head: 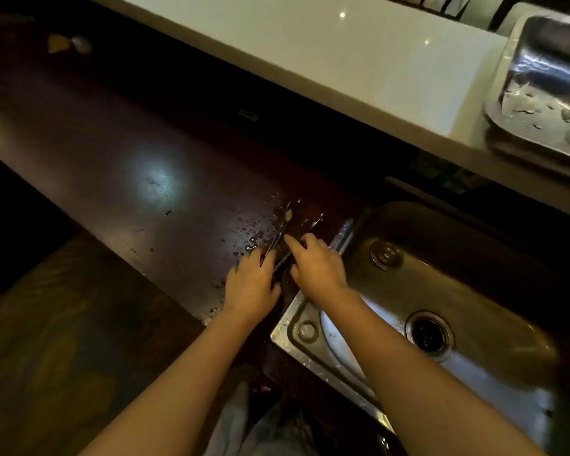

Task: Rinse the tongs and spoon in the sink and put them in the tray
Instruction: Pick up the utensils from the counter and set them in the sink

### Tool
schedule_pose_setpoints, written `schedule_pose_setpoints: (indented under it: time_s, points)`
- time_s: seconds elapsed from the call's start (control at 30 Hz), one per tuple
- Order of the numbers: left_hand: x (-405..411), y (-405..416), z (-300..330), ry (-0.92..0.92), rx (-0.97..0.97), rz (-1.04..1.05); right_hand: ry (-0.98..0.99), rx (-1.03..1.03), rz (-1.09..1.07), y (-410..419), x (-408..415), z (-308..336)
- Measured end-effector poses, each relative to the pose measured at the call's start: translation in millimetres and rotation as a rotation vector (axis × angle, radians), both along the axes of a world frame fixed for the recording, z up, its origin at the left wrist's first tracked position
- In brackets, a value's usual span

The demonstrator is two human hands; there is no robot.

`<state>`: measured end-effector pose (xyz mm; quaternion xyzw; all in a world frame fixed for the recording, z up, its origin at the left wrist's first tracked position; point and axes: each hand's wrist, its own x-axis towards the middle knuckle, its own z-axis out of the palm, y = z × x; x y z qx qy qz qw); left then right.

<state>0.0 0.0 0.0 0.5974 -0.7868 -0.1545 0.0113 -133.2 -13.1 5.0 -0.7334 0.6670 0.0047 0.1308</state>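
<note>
A: Take the sink [310, 311] as the landmark. Where are the hands?

B: Both are just beyond its left rim, over the dark wet counter [145, 199]. The left hand [249, 286] lies palm-down on the counter, fingers curled around the near end of the tongs [278, 236]. It looks like a grasp, though the dim light hides how firm it is.

A: And the tongs themselves?

B: They lie on the counter, running away from the person, with the tips on the far side of the hands, level with the sink's far left corner. A small pale bit clings near the tips.

A: The right hand [316, 266]?

B: It sits right at the sink's left rim, forearm crossing over the basin's near corner. Its index finger is stretched out and the other fingers are bent down onto a thin metal utensil, likely the spoon [315, 222], whose far end glints on the counter just left of the rim. I cannot tell whether the hand is gripping it or only pressing on it.

A: Where is the tray [540, 103]?

B: Well beyond the sink, on the raised white ledge [310, 51] behind it. It is metal with beads of water on its surface.

A: Anything near the tongs?

B: Water drops scattered over the counter around them.
</note>
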Motion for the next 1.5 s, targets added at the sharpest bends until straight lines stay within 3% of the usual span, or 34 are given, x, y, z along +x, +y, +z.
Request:
schedule_pose_setpoints:
  time_s: [0.17, 0.33, 0.43, 0.57, 0.67, 0.8, 0.93, 1.27, 1.5]
  points:
    - [4, -4, -4, -0.040, 0.089, 0.032, 0.073, 0.072, 0.014, -2, 3, -7]
    - [1, -4, -6, 0.136, 0.113, 0.035, -0.025, 0.039, -0.003, -2, -2, -8]
    - [-5, 0, -7, 0.241, 0.065, 0.029, -0.335, -0.008, -0.165, 0, -7, -6]
    - [-21, 8, -3, 0.344, 0.021, -0.004, -1.007, -0.057, -0.666, 9, -21, 2]
    - [-41, 19, 3, 0.366, 0.004, -0.102, -1.180, -0.090, -0.875, 20, -46, 1]
    - [-68, 28, 10, 0.530, 0.120, -0.116, -1.210, -0.055, -1.011, 41, -86, -8]
    - [-114, 16, 1, 0.766, 0.438, 0.158, -1.262, -0.050, -1.097, 64, -124, -23]
    - [-197, 30, -109, 0.331, 0.655, 0.021, -0.997, 0.077, -1.249, 112, -170, -124]
    - [-212, 38, -154, 0.229, 0.668, 0.031, -0.880, 0.127, -1.269, 119, -176, -158]
